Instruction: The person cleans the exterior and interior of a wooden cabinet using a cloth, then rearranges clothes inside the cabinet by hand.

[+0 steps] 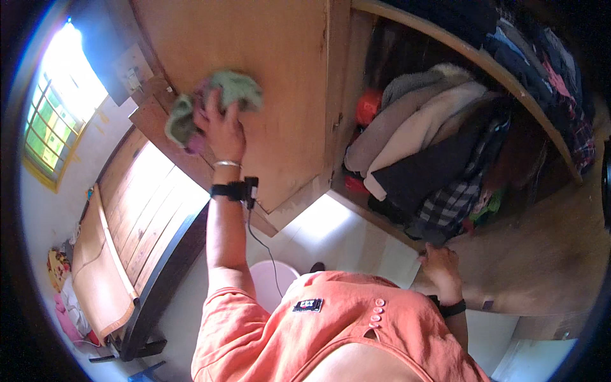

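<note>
My left hand (222, 131) presses a crumpled green and mauve cloth (238, 88) against the wooden wardrobe door (286, 105) on the left. The fingers are spread over the cloth, and parts of it hang out on both sides of the hand. Lower right, my right hand (441, 270) is at the near edge of another wooden panel (525, 267), which looks like the other wardrobe door. Its fingers are bent and partly hidden, so a firm grip is not plain. Between the two panels, the wardrobe compartment holds hanging clothes (420, 124).
A curved-looking wooden shelf edge (477, 50) runs above the hanging clothes, with more folded clothes (539, 62) on it. A pale pink tub (272, 279) stands on the floor by my body. A cable (267, 246) hangs from my left wrist strap. Left are a wooden bed (138, 210) and a barred window (57, 119).
</note>
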Tool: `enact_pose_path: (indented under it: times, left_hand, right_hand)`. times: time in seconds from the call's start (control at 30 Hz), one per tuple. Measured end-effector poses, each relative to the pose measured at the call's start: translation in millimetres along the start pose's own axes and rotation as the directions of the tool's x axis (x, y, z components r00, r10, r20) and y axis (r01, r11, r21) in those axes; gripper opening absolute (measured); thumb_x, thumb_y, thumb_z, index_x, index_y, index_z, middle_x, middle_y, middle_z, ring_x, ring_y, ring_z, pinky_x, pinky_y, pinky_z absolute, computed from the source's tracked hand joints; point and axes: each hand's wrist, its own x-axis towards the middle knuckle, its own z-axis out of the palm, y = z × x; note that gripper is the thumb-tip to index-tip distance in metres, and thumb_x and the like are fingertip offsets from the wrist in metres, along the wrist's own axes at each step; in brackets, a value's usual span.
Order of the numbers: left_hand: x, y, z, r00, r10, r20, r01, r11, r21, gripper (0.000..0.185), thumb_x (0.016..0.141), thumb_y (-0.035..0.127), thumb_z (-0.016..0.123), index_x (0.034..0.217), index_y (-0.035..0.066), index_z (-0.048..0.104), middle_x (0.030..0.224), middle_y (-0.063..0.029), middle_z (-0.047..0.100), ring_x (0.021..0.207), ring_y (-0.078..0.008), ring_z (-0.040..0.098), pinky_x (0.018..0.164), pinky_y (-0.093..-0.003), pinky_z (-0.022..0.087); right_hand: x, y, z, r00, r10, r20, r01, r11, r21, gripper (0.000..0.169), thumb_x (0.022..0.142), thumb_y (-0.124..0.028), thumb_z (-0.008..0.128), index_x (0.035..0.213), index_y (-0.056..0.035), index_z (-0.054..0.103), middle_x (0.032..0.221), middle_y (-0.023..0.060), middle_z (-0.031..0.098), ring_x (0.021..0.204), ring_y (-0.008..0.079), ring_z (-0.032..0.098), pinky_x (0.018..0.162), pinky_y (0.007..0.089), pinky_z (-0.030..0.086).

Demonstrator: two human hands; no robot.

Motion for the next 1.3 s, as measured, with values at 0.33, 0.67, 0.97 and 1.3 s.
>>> enact_pose_path:
  times: [0.33, 0.67, 0.97, 1.3]
  left_hand:
    - [-336, 6, 59, 0.366, 0.133, 0.921, 0.321, 0.911, -0.259, 0.013, 0.076, 0.011, 0.064, 0.088, 0.013, 0.069, 0.101, -0.0186, 0.064, 0.103, -0.0376, 0.062, 0.094, -0.0464, 0.047]
    - [-130, 111, -55, 0.739, 0.222, 0.636, 0.546, 0.356, -0.758, 0.031, 0.079, -0.005, 0.066, 0.108, 0.005, 0.063, 0.127, -0.0177, 0.052, 0.114, -0.0352, 0.054, 0.096, -0.0436, 0.047]
    - [-66, 89, -95, 0.751, 0.382, 0.538, 0.175, 0.671, -0.721, 0.054, 0.078, -0.003, 0.07, 0.129, 0.014, 0.065, 0.148, -0.0175, 0.042, 0.144, -0.0471, 0.027, 0.115, -0.0504, 0.034]
    - [-32, 17, -181, 0.938, 0.204, 0.28, -0.164, 0.973, -0.16, 0.031, 0.088, -0.002, 0.058, 0.115, 0.007, 0.071, 0.141, -0.0289, 0.05, 0.129, -0.0502, 0.05, 0.108, -0.0609, 0.039]
  right_hand:
    - [12, -42, -15, 0.992, -0.102, 0.068, 0.086, 0.974, 0.209, 0.04, 0.086, -0.022, 0.068, 0.121, -0.0023, 0.062, 0.101, 0.0213, 0.07, 0.097, 0.0391, 0.067, 0.082, 0.0469, 0.053]
    - [130, -184, 18, 0.719, -0.682, 0.138, -0.394, -0.236, 0.888, 0.057, 0.099, -0.041, 0.057, 0.146, -0.0111, 0.042, 0.137, 0.0092, 0.054, 0.114, 0.0266, 0.06, 0.094, 0.0439, 0.052]
    - [191, -256, -71, 0.785, -0.608, -0.118, -0.433, -0.676, 0.597, 0.034, 0.09, -0.009, 0.059, 0.124, -0.0071, 0.056, 0.118, 0.0078, 0.063, 0.111, 0.0221, 0.061, 0.099, 0.0391, 0.049]
    - [303, -186, -253, 0.314, -0.198, -0.928, 0.868, 0.455, 0.197, 0.046, 0.083, -0.015, 0.071, 0.126, -0.0008, 0.059, 0.122, 0.015, 0.064, 0.114, 0.0268, 0.06, 0.103, 0.0427, 0.046]
